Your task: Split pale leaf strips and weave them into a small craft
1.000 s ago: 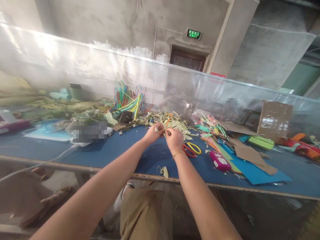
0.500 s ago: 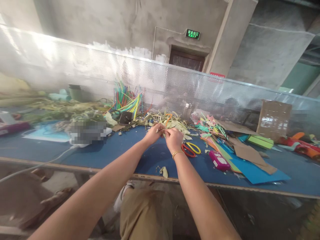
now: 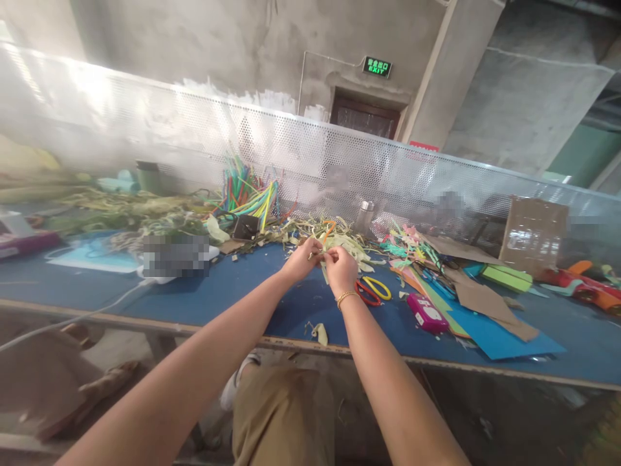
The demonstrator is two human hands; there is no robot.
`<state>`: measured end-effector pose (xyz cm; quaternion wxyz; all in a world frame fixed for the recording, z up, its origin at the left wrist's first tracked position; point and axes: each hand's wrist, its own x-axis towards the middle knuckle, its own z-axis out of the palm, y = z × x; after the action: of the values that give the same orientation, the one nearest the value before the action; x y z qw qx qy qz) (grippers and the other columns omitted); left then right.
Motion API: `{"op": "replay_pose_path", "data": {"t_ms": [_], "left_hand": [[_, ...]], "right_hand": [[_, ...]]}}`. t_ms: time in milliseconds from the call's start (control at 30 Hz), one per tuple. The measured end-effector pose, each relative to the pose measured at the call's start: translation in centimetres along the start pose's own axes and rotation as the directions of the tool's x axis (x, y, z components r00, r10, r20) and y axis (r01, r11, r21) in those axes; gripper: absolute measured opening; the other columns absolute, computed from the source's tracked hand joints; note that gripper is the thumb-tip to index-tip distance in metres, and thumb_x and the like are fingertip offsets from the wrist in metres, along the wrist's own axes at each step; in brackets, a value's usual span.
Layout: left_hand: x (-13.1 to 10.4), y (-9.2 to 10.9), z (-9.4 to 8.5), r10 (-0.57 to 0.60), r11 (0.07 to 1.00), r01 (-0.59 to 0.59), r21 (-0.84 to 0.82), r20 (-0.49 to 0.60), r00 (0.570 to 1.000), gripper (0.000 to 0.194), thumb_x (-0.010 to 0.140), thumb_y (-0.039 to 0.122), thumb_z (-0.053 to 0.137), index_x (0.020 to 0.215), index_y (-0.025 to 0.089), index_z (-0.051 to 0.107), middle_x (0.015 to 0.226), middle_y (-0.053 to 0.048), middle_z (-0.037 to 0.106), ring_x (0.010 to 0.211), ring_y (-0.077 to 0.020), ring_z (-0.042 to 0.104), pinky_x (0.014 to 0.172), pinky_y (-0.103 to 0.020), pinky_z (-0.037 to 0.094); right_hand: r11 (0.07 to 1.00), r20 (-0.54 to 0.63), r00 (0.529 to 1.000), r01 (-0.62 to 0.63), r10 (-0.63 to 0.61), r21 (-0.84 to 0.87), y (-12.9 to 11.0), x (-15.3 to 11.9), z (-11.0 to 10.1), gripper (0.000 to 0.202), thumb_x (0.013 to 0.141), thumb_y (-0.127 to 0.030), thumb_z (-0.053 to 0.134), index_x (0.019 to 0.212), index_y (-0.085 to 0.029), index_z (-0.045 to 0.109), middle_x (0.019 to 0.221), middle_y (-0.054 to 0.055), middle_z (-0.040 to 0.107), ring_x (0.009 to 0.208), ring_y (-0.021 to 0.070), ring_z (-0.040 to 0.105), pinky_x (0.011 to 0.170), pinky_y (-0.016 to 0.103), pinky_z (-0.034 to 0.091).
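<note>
The big wall [image 3: 233, 39] is gray and rough, with white paint smeared low on it. A green exit sign [image 3: 377, 66] glows above a dark door [image 3: 365, 119]. A shiny fence full of tiny holes [image 3: 301, 149] stands behind the long blue table [image 3: 179, 304]. Bright light shines at the left.

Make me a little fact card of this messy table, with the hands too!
Left hand: left hand, fingers pinching a thin pale strip
Right hand: right hand, pinching it too
Behind hands: pile of pale green, leafy-looking scraps
Beside right wrist: yellow loop, red loop
Farther right: small magenta box, flat blue sheet
Tabletop: blue
</note>
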<state>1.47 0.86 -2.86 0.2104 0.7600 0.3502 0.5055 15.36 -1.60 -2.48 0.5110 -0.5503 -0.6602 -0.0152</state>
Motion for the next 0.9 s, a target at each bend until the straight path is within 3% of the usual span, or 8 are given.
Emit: {"op": "replay_pose_path", "data": {"t_ms": [200,367,600,767,900], "left_hand": [[0.24,-0.27,-0.04,-0.034,0.998,0.029,-0.056,-0.086,0.996,0.015,0.077,0.027,0.060,0.086,0.020,0.050,0.069,0.002,0.063,0.063,-0.0147,0.062,0.069,-0.029,0.046],[0.26,-0.20,-0.06,0.006,0.998,-0.008,-0.062,-0.044,0.999,0.012,0.078,0.029,0.058,0.081,0.019,0.053,0.070,0.001,0.063,0.066,-0.0147,0.061,0.070,-0.028,0.046],[0.03,0.37,-0.25,0.042,0.998,-0.042,-0.040,0.010,0.999,0.010,0.079,0.026,0.054,0.087,0.020,0.054,0.080,0.000,0.064,0.066,-0.0135,0.060,0.070,-0.027,0.046],[0.15,0.55,-0.44,0.052,0.999,-0.052,0.014,-0.004,0.999,0.011,0.079,0.025,0.053,0.087,0.019,0.056,0.079,0.000,0.063,0.073,-0.0136,0.057,0.073,-0.026,0.044],[0.25,0.55,-0.55,0.061,0.998,-0.061,-0.023,0.002,0.998,0.010,0.078,0.026,0.052,0.084,0.019,0.056,0.077,0.000,0.061,0.075,-0.0136,0.054,0.073,-0.025,0.043]], "right_hand": [[0.996,0.002,0.997,0.081,-0.081,-0.023,0.12,0.09,0.01,0.011,0.081,-0.028,0.058,0.081,-0.022,0.067,0.081,0.002,0.070,0.076,0.0171,0.061,0.072,0.027,0.040],[0.999,-0.013,1.000,0.022,-0.022,0.035,0.16,0.11,-0.09,0.009,0.079,-0.025,0.059,0.084,-0.021,0.065,0.081,0.002,0.070,0.077,0.0176,0.062,0.071,0.027,0.042],[0.992,-0.017,0.999,-0.037,0.039,0.119,-0.01,0.17,-0.11,0.023,0.076,-0.024,0.059,0.099,-0.021,0.063,0.079,0.002,0.070,0.075,0.0180,0.062,0.073,0.028,0.043],[0.982,0.025,0.998,-0.067,0.064,0.177,0.10,0.46,0.17,0.022,0.080,-0.034,0.051,0.074,-0.019,0.066,0.078,0.004,0.067,0.073,0.0174,0.057,0.071,0.028,0.042],[0.883,0.108,0.977,-0.214,0.186,0.418,0.12,0.56,0.46,0.026,0.076,-0.041,0.055,0.064,-0.019,0.062,0.064,0.000,0.062,0.063,0.0139,0.052,0.062,0.025,0.040]]}}
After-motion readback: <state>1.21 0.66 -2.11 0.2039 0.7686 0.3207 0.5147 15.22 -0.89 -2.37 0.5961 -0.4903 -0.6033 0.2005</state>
